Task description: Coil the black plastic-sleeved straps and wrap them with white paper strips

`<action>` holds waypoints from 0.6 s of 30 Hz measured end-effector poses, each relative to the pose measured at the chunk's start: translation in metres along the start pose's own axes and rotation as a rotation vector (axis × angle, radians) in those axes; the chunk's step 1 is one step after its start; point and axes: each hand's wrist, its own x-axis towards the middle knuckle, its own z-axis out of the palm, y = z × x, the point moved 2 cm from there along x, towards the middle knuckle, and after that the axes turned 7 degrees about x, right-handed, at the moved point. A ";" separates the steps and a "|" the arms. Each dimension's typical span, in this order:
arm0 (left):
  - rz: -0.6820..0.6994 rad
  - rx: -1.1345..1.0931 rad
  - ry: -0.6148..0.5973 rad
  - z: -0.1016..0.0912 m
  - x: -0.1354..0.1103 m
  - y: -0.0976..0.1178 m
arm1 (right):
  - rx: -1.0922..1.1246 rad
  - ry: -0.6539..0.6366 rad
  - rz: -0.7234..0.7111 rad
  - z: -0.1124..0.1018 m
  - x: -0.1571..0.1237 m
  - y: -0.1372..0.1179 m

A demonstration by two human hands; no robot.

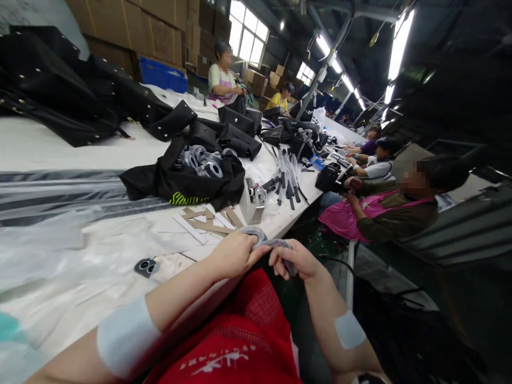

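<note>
My left hand (234,253) and my right hand (294,260) are both closed on a grey plastic-wrapped strap (267,241), held between them just past the edge of the white table (80,154). The strap curls up over my left fingers and runs down under my right ones. Below my hands is my red apron (244,330). On the table just ahead lie several cardboard and white strips (204,221).
A black cloth bag (180,184) holding wrapped straps lies on the table, with a small metal box (251,205), black strips (286,181) and black handbags (236,130) beyond. A small black part (144,266) lies near the edge. Several people sit along the right side and at the far end.
</note>
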 end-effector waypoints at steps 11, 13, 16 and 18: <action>-0.535 -0.997 -0.490 -0.014 -0.005 -0.021 | -0.558 0.115 -0.021 -0.017 0.013 0.003; -0.554 -1.230 -0.466 -0.014 -0.005 -0.018 | -0.366 0.184 -0.063 0.001 0.020 0.016; -0.499 -1.538 -0.343 -0.007 -0.003 -0.013 | -0.172 0.292 -0.195 0.038 0.033 0.035; -0.456 -1.667 -0.231 -0.001 -0.004 -0.012 | -0.081 0.351 -0.224 0.060 0.042 0.047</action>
